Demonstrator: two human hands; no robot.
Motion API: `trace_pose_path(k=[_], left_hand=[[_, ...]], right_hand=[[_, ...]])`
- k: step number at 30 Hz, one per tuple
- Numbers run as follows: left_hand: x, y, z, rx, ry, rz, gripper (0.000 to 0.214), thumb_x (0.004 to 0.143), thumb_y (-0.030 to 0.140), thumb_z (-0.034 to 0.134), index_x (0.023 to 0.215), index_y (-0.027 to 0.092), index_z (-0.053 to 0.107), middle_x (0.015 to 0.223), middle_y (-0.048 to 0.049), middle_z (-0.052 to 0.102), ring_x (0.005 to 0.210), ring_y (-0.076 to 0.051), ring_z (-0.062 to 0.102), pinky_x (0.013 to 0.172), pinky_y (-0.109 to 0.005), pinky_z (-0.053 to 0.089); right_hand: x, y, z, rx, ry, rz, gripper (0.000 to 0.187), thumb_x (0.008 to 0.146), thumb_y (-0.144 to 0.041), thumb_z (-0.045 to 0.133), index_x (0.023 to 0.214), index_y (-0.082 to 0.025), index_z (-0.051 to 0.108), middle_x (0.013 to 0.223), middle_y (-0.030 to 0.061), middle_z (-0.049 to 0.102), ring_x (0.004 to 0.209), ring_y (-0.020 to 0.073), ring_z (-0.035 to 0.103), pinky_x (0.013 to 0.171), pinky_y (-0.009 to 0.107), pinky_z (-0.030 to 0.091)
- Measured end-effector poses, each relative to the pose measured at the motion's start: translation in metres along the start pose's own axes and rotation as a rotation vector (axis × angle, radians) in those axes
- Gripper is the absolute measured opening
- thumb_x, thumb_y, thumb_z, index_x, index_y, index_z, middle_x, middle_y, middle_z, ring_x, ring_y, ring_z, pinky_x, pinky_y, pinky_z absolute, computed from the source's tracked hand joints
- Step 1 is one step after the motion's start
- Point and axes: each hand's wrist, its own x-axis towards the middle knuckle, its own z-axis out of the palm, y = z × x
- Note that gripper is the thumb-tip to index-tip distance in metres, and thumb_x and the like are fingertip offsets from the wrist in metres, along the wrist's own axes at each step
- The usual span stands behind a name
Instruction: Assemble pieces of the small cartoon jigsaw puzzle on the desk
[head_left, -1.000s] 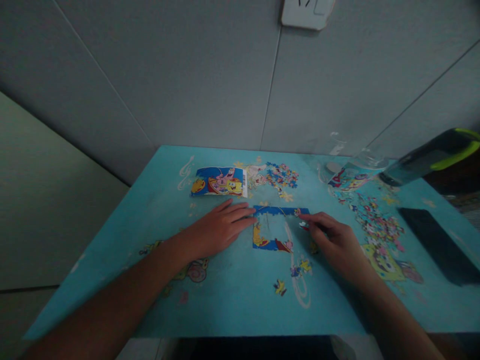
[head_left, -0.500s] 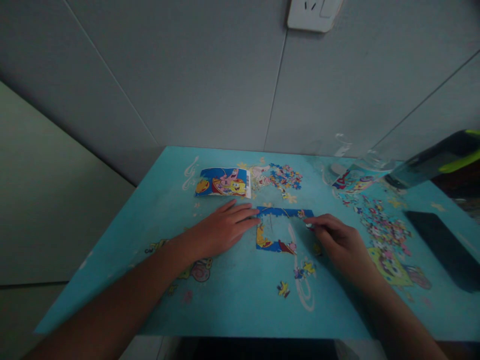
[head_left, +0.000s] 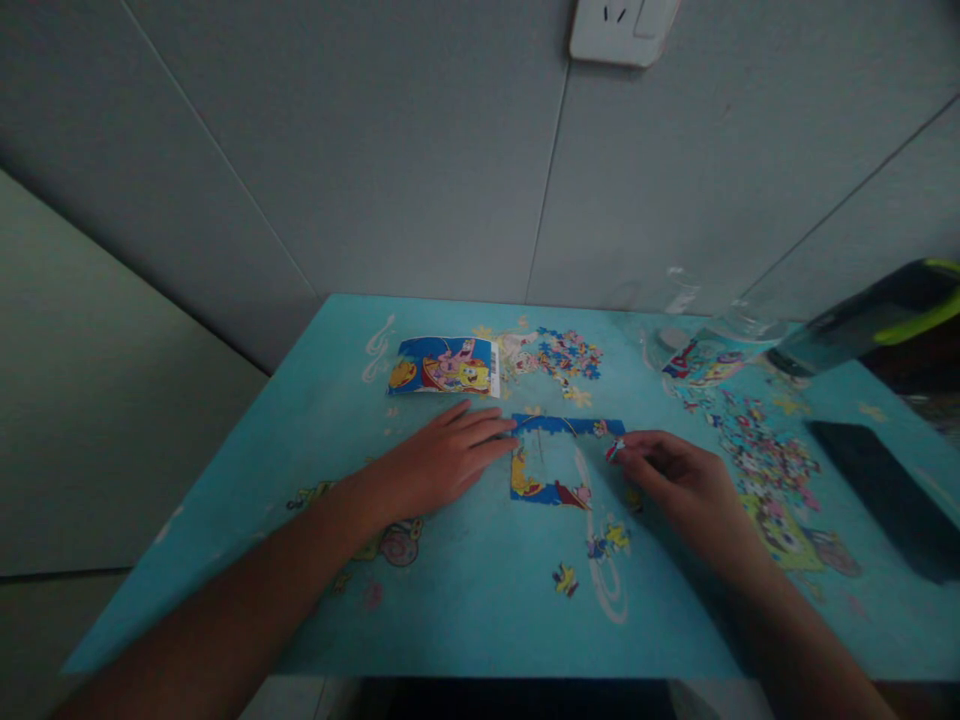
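Note:
A partly joined jigsaw puzzle (head_left: 551, 494) lies on the blue table, with top, left and bottom edges linked around a bare middle. My left hand (head_left: 450, 455) rests flat, fingers spread, its fingertips at the puzzle's upper left edge. Between thumb and forefinger my right hand (head_left: 671, 475) pinches a small red and white puzzle piece (head_left: 615, 451), held just below the top strip's right end. Loose pieces (head_left: 611, 540) lie below the puzzle, and one more loose piece (head_left: 565, 579) sits nearer the front edge. A picture card (head_left: 444, 366) of the cartoon lies behind my left hand.
A heap of pieces (head_left: 568, 355) lies at the back, and a wider scatter of pieces (head_left: 765, 440) spreads on the right. Beyond stand a clear jar (head_left: 720, 350) and a dark bottle (head_left: 847, 325). A black phone-like slab (head_left: 885, 500) lies at the right.
My right hand has drawn slightly back and turned the puzzle piece, so more of its red and white face shows. My left hand stays in place.

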Motion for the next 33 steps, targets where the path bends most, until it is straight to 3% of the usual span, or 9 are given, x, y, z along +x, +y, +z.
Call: trace_pose_path(k=[10, 19, 27, 33], left_hand=[[-0.001, -0.003, 0.003, 0.060, -0.010, 0.015, 0.045, 0.106, 0.016, 0.042, 0.150, 0.025, 0.048, 0.156, -0.0071, 0.049, 0.147, -0.025, 0.040, 0.123, -0.055, 0.029], [-0.001, -0.003, 0.004, 0.060, -0.036, 0.005, 0.046, 0.106, 0.015, 0.043, 0.150, 0.025, 0.048, 0.158, -0.0073, 0.046, 0.147, -0.026, 0.040, 0.124, -0.057, 0.029], [-0.001, -0.003, 0.004, 0.066, -0.045, 0.002, 0.046, 0.106, 0.015, 0.041, 0.150, 0.024, 0.048, 0.158, -0.0069, 0.047, 0.149, -0.025, 0.038, 0.123, -0.057, 0.030], [-0.003, -0.005, 0.005, 0.070, -0.033, 0.007, 0.047, 0.106, 0.015, 0.042, 0.151, 0.025, 0.047, 0.158, -0.0073, 0.047, 0.149, -0.026, 0.038, 0.124, -0.056, 0.030]], right_hand=[[0.001, -0.006, -0.001, 0.174, -0.013, 0.120, 0.032, 0.085, -0.049, 0.078, 0.099, -0.020, 0.074, 0.084, 0.0059, 0.077, 0.073, 0.0192, 0.070, 0.065, 0.029, 0.054], [0.002, -0.004, 0.000, 0.167, -0.019, 0.070, 0.028, 0.089, -0.047, 0.074, 0.097, -0.020, 0.073, 0.083, 0.0043, 0.073, 0.074, 0.0174, 0.066, 0.068, 0.029, 0.051], [0.008, 0.003, -0.009, 0.141, 0.227, -0.104, 0.018, 0.096, -0.040, 0.066, 0.097, -0.022, 0.067, 0.091, 0.0037, 0.073, 0.075, 0.0156, 0.065, 0.073, 0.029, 0.051], [0.016, 0.015, -0.018, -0.145, 0.366, -0.062, 0.023, 0.096, -0.042, 0.062, 0.100, -0.020, 0.068, 0.091, 0.0061, 0.075, 0.073, 0.0185, 0.066, 0.071, 0.033, 0.051]])
